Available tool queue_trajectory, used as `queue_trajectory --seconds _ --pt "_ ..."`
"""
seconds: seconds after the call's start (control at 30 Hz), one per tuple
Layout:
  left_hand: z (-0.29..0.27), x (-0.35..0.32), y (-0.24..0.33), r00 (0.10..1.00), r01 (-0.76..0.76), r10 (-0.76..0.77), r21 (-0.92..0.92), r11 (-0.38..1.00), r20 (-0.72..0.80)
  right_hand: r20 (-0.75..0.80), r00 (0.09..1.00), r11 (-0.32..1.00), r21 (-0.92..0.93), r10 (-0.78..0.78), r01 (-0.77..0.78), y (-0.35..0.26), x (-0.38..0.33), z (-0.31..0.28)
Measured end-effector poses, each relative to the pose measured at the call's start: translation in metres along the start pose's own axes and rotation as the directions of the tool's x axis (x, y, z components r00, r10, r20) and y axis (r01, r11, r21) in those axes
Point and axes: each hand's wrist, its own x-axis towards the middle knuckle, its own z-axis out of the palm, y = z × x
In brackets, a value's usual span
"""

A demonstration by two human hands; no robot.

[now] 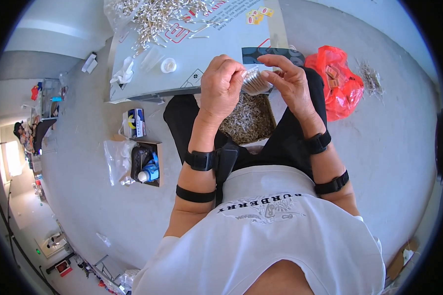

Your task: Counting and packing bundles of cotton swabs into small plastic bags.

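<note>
Both hands meet above my lap on a tight bundle of cotton swabs (255, 82), seen end-on. My left hand (221, 88) wraps its fingers around the bundle's left side. My right hand (289, 81) pinches the right side with thumb and fingers. Under the hands, a box of loose swabs (248, 123) rests between my knees. A white board (202, 49) lies on the floor in front, with a heap of loose swabs (157, 17) at its far end.
A small round white lid (168, 65) and crumpled white plastic (124, 73) lie on the board. A red plastic bag (340, 81) sits on the floor to the right. To the left are a small carton (135, 123) and an open box with a bottle (147, 164).
</note>
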Motion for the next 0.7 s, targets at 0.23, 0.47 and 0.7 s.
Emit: queue_trajectory --seconds 0.23,0.47,0.7 --pt "0.025 0.013 -0.020 0.990 -0.119 0.136 0.279 0.953 -0.043 -0.035 0.999 0.986 -0.165 0.010 -0.016 0.025 0.020 0.004" --pt "0.075 -0.010 -0.062 0.974 0.198 -0.206 -0.090 0.976 -0.098 -0.157 0.939 0.946 0.164 0.304 -0.279 0.069 0.022 0.006" --pt "0.076 -0.021 -0.091 0.880 0.419 -0.468 -0.334 0.844 -0.078 -0.114 0.900 0.903 0.152 0.420 -0.402 0.068 0.033 0.016"
